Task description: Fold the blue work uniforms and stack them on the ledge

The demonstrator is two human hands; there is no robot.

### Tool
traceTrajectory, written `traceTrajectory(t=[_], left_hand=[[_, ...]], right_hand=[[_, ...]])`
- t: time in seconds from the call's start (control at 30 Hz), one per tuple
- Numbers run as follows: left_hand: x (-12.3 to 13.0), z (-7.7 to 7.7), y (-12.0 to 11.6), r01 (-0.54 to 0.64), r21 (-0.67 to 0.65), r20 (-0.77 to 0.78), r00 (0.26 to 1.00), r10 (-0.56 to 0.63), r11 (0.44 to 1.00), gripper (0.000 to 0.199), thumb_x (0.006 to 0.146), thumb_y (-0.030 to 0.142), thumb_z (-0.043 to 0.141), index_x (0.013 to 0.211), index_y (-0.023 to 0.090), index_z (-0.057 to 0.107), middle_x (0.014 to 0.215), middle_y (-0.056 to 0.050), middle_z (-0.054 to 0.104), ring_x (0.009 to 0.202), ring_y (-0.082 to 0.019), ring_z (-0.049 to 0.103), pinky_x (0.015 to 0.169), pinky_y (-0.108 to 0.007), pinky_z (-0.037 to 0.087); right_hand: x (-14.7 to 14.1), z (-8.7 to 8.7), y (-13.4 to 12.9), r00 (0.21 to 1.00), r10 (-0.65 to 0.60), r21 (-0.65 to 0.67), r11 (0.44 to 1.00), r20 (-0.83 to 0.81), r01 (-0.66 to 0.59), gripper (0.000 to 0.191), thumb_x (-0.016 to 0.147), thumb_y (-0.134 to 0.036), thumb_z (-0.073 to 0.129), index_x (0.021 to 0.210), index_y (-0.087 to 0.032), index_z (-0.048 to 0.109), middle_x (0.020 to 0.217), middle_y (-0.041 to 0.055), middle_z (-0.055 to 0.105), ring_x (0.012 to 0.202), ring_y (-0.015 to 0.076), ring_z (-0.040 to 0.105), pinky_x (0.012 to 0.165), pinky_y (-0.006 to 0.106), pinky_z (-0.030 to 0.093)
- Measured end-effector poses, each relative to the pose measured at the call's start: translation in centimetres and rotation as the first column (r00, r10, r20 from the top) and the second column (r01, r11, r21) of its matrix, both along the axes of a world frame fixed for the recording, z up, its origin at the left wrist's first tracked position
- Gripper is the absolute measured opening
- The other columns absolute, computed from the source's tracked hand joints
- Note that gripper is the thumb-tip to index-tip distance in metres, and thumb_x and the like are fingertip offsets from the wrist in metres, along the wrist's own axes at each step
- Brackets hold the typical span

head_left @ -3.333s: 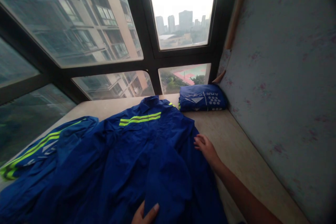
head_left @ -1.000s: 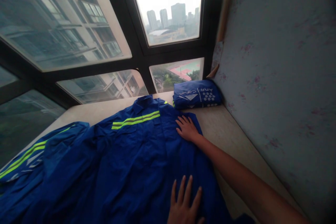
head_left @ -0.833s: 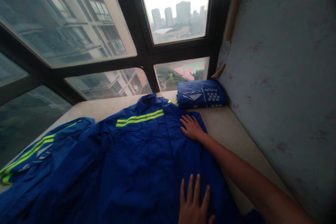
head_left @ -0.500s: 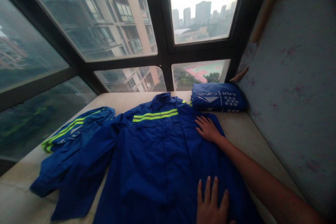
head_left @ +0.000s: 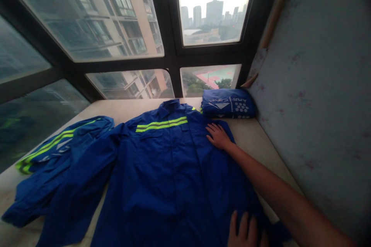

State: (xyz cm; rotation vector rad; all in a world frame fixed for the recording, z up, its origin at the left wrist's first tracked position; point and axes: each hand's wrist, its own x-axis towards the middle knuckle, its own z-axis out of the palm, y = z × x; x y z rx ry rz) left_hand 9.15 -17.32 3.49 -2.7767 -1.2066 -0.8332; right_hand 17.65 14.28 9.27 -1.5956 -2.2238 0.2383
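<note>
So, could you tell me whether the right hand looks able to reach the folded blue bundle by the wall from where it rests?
Probably yes. The right hand lies flat on the blue jacket, and only bare ledge separates it from the folded bundle. Nothing stands between them.

You have the blue work jacket (head_left: 168, 177) spread flat, front side up, on the tabletop (head_left: 255, 139), collar pointing toward the window. It is closed down the front. A yellow-green reflective stripe crosses the chest, with more stripes on the sleeve bunched at your far left. That sleeve lies crumpled; the other side is folded inward, and both of your palms press flat on that fold.
</note>
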Motion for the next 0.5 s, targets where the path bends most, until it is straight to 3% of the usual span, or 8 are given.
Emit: traceTrajectory(t=[0.1, 0.17, 0.33, 0.5], left_hand=[[-1.5, 2.4, 0.2, -0.027, 0.153, 0.128, 0.992, 0.007, 0.988, 0.011, 0.086, 0.026, 0.063, 0.095, 0.027, 0.069, 0.102, -0.004, 0.074, 0.096, -0.023, 0.067, 0.095, -0.044, 0.047], [-2.3, 3.9, 0.5, -0.034, 0.187, 0.193, 0.981, -0.003, 0.982, 0.006, 0.087, 0.023, 0.061, 0.088, 0.024, 0.066, 0.091, -0.002, 0.072, 0.088, -0.020, 0.066, 0.087, -0.039, 0.048], [-3.9, 6.9, 1.4, 0.031, 0.089, 0.237, 0.970, -0.051, 0.996, 0.019, 0.093, 0.017, 0.050, 0.078, 0.022, 0.060, 0.070, 0.002, 0.064, 0.063, -0.013, 0.059, 0.059, -0.028, 0.040], [-4.4, 7.6, 1.0, 0.033, -0.030, 0.271, 0.962, -0.024, 0.999, 0.012, 0.092, 0.022, 0.053, 0.086, 0.023, 0.063, 0.076, 0.001, 0.067, 0.065, -0.014, 0.059, 0.058, -0.030, 0.038]], right_hand=[[0.3, 0.3, -0.4, 0.997, -0.033, 0.033, 0.999, -0.068, 0.035, 0.050, 0.095, -0.039, 0.046, 0.140, -0.017, 0.053, 0.149, 0.0127, 0.048, 0.142, 0.0278, 0.036, 0.119, 0.049, 0.023], [0.9, 0.5, -1.0, 0.989, -0.065, 0.062, 0.995, -0.136, 0.074, 0.050, 0.096, -0.040, 0.043, 0.138, -0.016, 0.054, 0.145, 0.0143, 0.052, 0.138, 0.0270, 0.041, 0.117, 0.047, 0.029], [4.7, 0.7, -3.9, 0.927, -0.185, 0.106, 0.967, -0.327, 0.230, 0.049, 0.097, -0.044, 0.039, 0.135, -0.017, 0.056, 0.135, 0.0145, 0.060, 0.129, 0.0272, 0.052, 0.111, 0.048, 0.039], [9.1, -0.5, -6.9, 0.800, -0.366, 0.010, 0.907, -0.476, 0.421, 0.046, 0.093, -0.041, 0.043, 0.128, -0.016, 0.059, 0.124, 0.0173, 0.066, 0.114, 0.0280, 0.063, 0.100, 0.049, 0.049]])
